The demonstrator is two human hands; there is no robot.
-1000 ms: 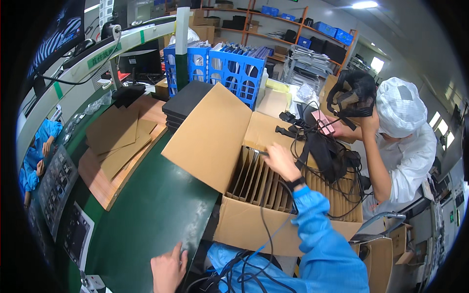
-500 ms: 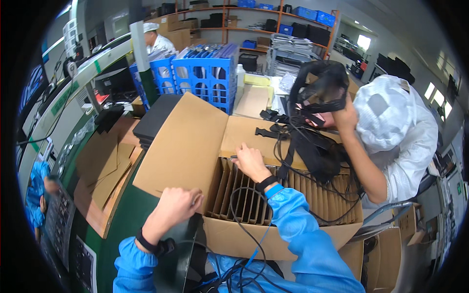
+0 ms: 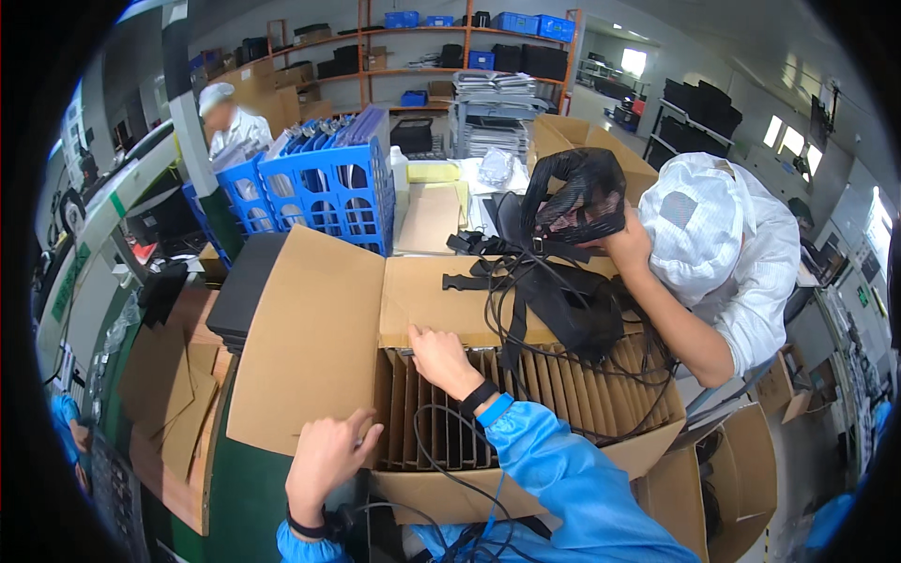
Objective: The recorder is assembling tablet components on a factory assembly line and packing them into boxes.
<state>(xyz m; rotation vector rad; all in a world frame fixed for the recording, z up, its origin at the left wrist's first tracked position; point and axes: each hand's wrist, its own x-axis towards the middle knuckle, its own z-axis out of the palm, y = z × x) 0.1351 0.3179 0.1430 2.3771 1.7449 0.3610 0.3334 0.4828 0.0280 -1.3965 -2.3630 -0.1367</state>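
An open cardboard box (image 3: pixel 441 488) stands in front of me, its inside split by a row of cardboard dividers (image 3: pixel 526 389). My right hand (image 3: pixel 441 361) is at the far left inner edge of the box, fingers closed around a small dark item that shows only in part. Beside the near left corner, by the raised left flap (image 3: pixel 300 347), is my left hand (image 3: pixel 328 460). Its fingers are curled with the thumb close to them; whatever they hold, if anything, is too small to name. Black cables (image 3: pixel 422 441) run across the box's front and over the dividers.
Across the box, a co-worker (image 3: pixel 723 235) in white handles black mesh gear (image 3: pixel 577 197) with straps and cables lying over the far flap. Blue file crates (image 3: pixel 328 192) stand behind. Black foam sheets (image 3: pixel 249 291) and loose cardboard (image 3: pixel 174 403) are on the left.
My view has swung right, so the whole scene sits further left. Both hands keep nearly the same places at the box. The co-worker's mesh gear is a little lower.
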